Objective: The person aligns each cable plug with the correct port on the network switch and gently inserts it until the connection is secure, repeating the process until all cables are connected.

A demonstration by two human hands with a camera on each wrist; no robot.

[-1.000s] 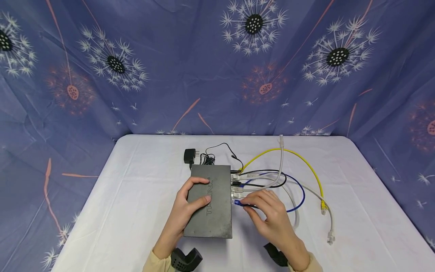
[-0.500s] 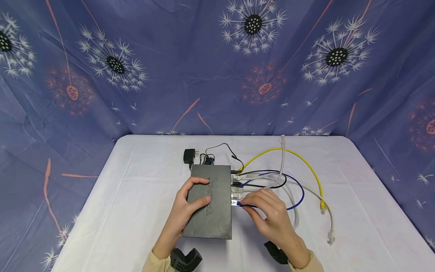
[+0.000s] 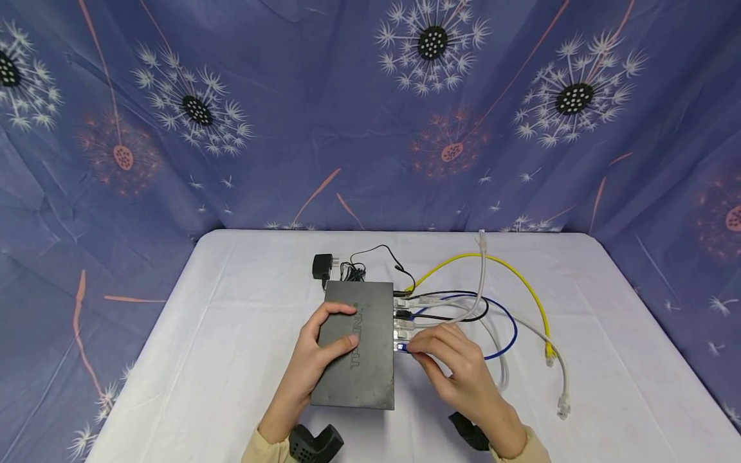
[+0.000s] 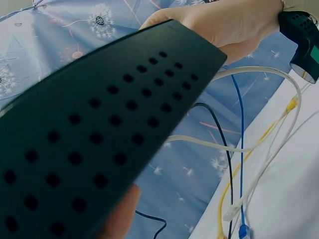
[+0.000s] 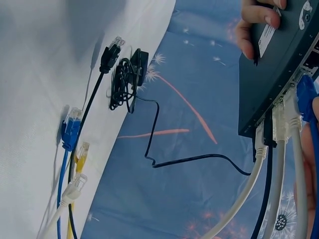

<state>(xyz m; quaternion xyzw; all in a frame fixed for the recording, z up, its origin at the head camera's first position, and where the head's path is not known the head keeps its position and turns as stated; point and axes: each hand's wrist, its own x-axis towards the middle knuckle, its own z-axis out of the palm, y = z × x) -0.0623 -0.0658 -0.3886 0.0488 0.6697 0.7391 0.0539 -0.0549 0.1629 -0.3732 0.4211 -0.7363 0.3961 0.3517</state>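
In the head view, my left hand (image 3: 324, 341) grips a black TP-Link network switch (image 3: 370, 379) above the table. Its thumb and a finger lie on the top; other fingers (image 5: 259, 17) touch the underside in the right wrist view. At the switch's right edge, my right hand (image 3: 457, 366) pinches the blue plug (image 3: 402, 347) of a network cable. That blue plug (image 5: 306, 94) meets the port row beside a white plug (image 5: 293, 107) in the right wrist view; how deep it sits I cannot tell. Vent holes cover the switch side (image 4: 109, 124) in the left wrist view.
White, black and yellow network cables run right from the switch. The yellow cable's free plug (image 3: 550, 354) and a white cable's free plug (image 3: 563, 406) lie on the white tabletop (image 3: 173, 360). A black power adapter (image 3: 322, 265) with coiled cord sits behind the switch.
My right hand's fingers have shifted slightly left, toward the switch, with the blue plug at the port row. My left hand and the switch stay nearly still.
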